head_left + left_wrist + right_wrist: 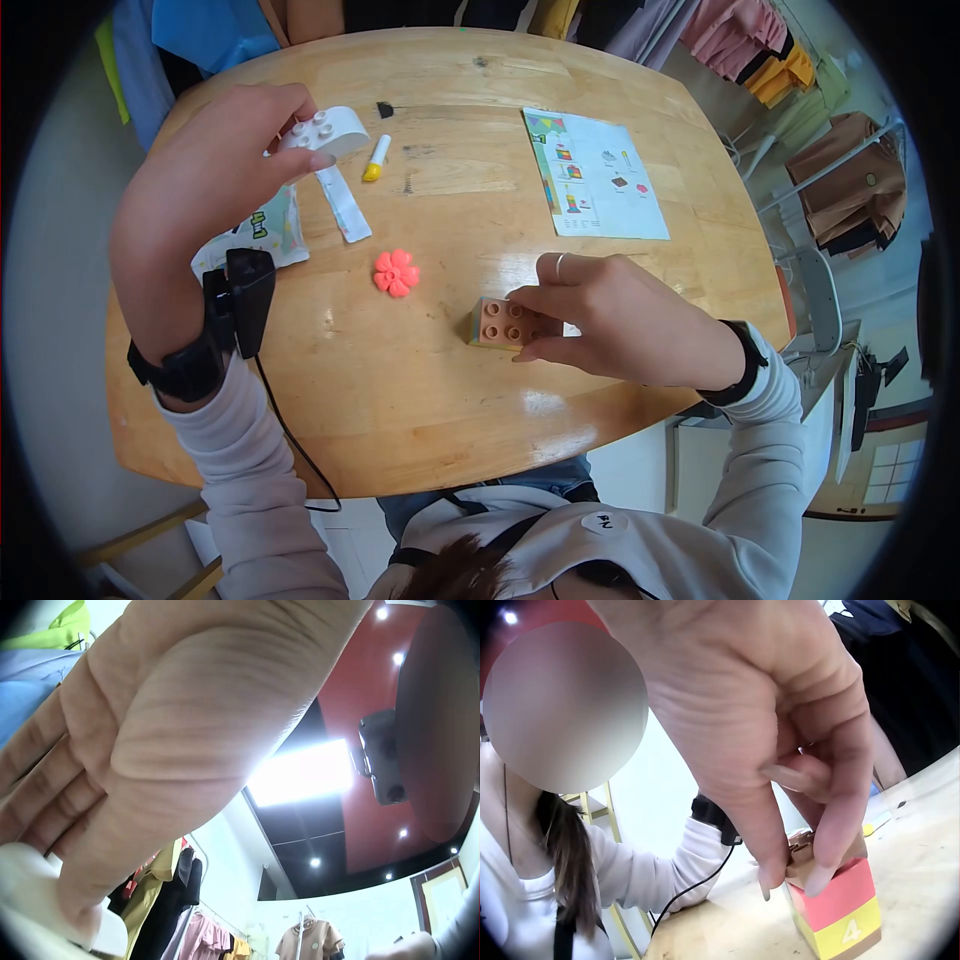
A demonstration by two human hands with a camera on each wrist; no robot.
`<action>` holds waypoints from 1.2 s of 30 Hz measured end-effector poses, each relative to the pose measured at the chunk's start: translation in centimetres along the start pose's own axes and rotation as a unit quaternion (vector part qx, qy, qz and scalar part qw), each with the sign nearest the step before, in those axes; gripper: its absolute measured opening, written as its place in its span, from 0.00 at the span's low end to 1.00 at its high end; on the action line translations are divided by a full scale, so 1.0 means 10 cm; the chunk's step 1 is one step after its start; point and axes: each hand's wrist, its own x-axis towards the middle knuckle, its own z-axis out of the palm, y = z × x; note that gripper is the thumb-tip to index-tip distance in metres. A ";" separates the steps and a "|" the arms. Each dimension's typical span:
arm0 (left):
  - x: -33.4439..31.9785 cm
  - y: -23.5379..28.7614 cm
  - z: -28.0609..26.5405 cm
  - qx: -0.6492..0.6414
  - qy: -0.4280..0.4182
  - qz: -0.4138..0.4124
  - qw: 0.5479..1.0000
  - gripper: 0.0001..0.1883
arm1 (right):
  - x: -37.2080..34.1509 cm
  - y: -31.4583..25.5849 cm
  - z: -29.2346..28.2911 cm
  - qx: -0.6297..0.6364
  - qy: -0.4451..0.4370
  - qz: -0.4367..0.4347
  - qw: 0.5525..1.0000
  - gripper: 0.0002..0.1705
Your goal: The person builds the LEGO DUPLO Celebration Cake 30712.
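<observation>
In the head view the left hand [205,170] pinches a white studded block [338,130] with a rounded end, above the table's left part. The left wrist view shows that white block [37,900] between thumb and fingers. My right hand [625,320] grips a brown studded brick [497,325] by its right side. In the right wrist view this brown brick sits on top of a red and yellow stack [847,907] marked with a 4, thumb and fingertips of the right hand [780,742] around it. The stack stands upright on the table.
A coral flower piece [396,273] lies left of the stack. Beyond it are a white and yellow piece [377,158], a white strip [343,205] and a printed packet [265,235]. An instruction sheet [600,180] lies at the back right of the table [440,400].
</observation>
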 end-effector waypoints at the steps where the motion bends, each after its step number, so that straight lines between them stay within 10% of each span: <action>1: 0.01 -0.01 0.01 -0.003 -0.001 0.004 1.000 0.13 | 0.01 0.02 -0.02 0.004 -0.004 -0.001 1.000 0.13; 36: 0.09 0.03 0.02 0.059 -0.038 0.007 0.998 0.14 | 0.11 -0.05 0.01 -0.046 -0.029 0.043 0.998 0.13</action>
